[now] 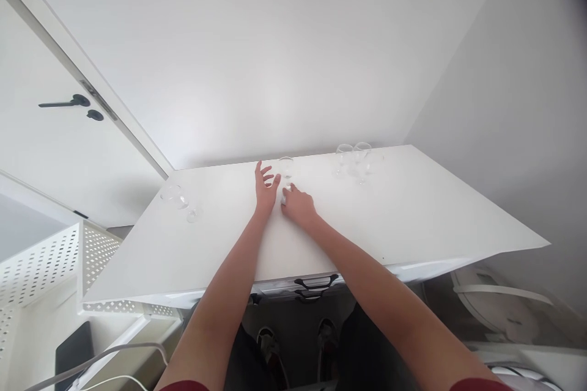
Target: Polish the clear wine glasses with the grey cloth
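A clear stemmed wine glass [286, 166] is near the middle of the white cabinet top [321, 250]. My right hand [299, 204] is closed at its lower part, with the fingers at the stem and foot. Just left of the glass, my left hand [266, 188] is raised with its fingers apart and holds nothing. The thumb comes near the bowl, but I cannot tell whether it touches. Towards the back right are two more clear wine glasses [362, 151], close together. Another clear wine glass [180, 197] is at the left end of the top.
Behind the cabinet rises a plain white wall [275, 61]. A door with a black handle [79, 100] is at left. Black drawer pulls [316, 283] show on the cabinet front. At lower left is a perforated white rack [39, 256] with a cable [123, 347] nearby.
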{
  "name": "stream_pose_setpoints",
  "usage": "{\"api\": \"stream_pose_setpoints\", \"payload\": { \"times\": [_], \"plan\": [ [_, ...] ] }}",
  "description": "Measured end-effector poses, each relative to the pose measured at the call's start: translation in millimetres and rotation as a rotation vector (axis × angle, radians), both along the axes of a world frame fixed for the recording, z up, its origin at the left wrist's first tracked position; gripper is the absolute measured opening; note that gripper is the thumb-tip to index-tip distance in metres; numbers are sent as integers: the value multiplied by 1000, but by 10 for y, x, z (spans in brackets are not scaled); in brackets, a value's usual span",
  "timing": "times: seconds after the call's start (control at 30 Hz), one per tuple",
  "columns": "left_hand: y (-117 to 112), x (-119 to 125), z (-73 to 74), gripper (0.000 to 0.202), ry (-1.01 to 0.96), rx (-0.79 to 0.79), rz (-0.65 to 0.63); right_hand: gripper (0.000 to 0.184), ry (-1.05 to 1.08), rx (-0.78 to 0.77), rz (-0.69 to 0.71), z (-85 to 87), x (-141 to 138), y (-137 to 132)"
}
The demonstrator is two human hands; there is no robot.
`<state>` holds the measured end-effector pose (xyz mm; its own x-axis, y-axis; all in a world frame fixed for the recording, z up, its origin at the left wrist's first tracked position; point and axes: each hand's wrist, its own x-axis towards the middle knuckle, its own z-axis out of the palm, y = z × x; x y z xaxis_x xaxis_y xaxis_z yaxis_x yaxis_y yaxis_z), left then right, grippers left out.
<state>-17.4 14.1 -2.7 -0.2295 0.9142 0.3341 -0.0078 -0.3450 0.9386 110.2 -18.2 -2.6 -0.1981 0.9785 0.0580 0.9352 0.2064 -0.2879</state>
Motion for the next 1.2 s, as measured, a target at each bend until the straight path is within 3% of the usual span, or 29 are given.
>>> {"api": "stream_pose_setpoints", "payload": {
  "times": [0.27, 0.4, 0.8, 1.2],
  "plan": [
    [10, 5, -34, 44, 52, -74, 16, 56, -113, -54, -218, -26, 1087, -320],
    [38, 1, -31, 30, 58, -107, 35, 57, -135, -67, -288, -29, 1446, -415],
    [60, 9, -67, 61, -65, -123, -186, 56, -156, -47, -322, -70, 1559, -240],
    [51, 13, -45, 58, -64, -133, -183, 55, -110, -55, -370, -42, 1547, -225]
  ]
}}
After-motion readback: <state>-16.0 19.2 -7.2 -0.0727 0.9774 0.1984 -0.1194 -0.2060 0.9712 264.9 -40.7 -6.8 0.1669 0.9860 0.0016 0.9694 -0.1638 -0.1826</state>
